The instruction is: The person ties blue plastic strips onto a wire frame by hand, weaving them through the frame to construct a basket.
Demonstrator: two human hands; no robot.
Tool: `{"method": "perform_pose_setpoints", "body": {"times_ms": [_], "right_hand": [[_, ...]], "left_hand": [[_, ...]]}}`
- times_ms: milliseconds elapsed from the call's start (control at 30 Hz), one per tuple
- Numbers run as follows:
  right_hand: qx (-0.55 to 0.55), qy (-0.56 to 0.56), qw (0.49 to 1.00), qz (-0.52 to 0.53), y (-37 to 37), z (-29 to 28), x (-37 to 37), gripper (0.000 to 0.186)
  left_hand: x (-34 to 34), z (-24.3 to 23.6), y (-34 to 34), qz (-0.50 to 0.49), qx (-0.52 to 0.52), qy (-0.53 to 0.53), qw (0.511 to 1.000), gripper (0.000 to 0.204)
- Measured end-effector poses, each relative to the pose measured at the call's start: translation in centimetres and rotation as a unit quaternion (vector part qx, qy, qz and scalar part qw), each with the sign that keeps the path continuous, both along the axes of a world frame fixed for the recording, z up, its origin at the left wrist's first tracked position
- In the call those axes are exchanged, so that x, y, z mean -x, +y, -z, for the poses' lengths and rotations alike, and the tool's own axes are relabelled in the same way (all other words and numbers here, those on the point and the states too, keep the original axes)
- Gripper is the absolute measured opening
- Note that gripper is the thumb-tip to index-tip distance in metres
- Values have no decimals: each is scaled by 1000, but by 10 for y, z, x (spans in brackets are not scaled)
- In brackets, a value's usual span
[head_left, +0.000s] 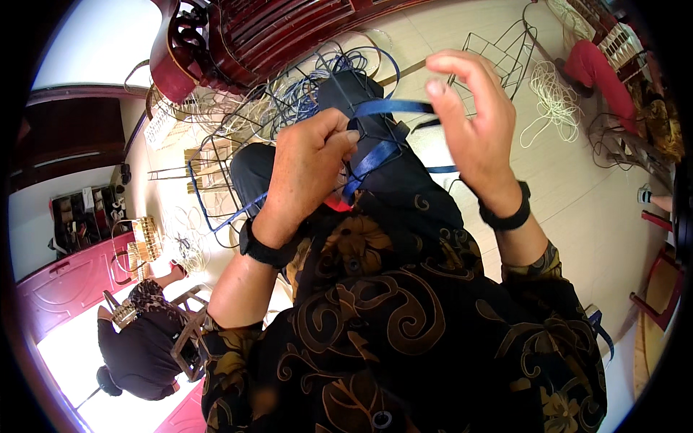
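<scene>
My left hand (307, 162) is closed in a pinch beside my knee, on a flat blue strap (393, 107) where it meets a thin dark wire frame. Exactly what its fingertips press is partly hidden. From there the strap runs to the right, toward my raised right hand (476, 119). The right thumb and forefinger are apart, and the strap passes by the thumb and out of sight behind the hand. More blue strap (375, 159) wraps the frame over my lap, below the left fingers. Something small and red (338, 205) shows under the left hand.
Tangled blue strapping (307, 101) lies on the floor ahead, by a carved dark-red wooden bench (274, 36). Far right are another wire frame (498, 61) and a pale cord heap (552, 101). A person in black (144, 343) sits at lower left; a red-trousered leg (598, 79) shows at right.
</scene>
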State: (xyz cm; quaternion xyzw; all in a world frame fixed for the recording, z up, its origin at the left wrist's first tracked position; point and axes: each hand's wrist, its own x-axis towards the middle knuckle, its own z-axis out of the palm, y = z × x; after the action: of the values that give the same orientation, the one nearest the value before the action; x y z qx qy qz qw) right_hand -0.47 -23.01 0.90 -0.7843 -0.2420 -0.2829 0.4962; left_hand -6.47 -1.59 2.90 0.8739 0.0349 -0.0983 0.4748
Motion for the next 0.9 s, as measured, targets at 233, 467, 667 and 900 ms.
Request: {"method": "perform_pose_setpoints", "body": {"times_ms": [233, 467, 667, 900], "right_hand": [[126, -31, 985, -115, 20, 10, 34, 15], [57, 41, 976, -206, 12, -20, 71, 22], [152, 111, 968, -165, 19, 0, 58, 45], [-23, 119, 957, -262, 36, 13, -4, 33]], "left_hand": [[9, 6, -3, 4, -21, -122, 992, 6], [8, 8, -7, -16, 48, -167, 985, 8], [4, 6, -6, -39, 99, -120, 987, 7], [0, 7, 3, -28, 117, -99, 988, 9]]}}
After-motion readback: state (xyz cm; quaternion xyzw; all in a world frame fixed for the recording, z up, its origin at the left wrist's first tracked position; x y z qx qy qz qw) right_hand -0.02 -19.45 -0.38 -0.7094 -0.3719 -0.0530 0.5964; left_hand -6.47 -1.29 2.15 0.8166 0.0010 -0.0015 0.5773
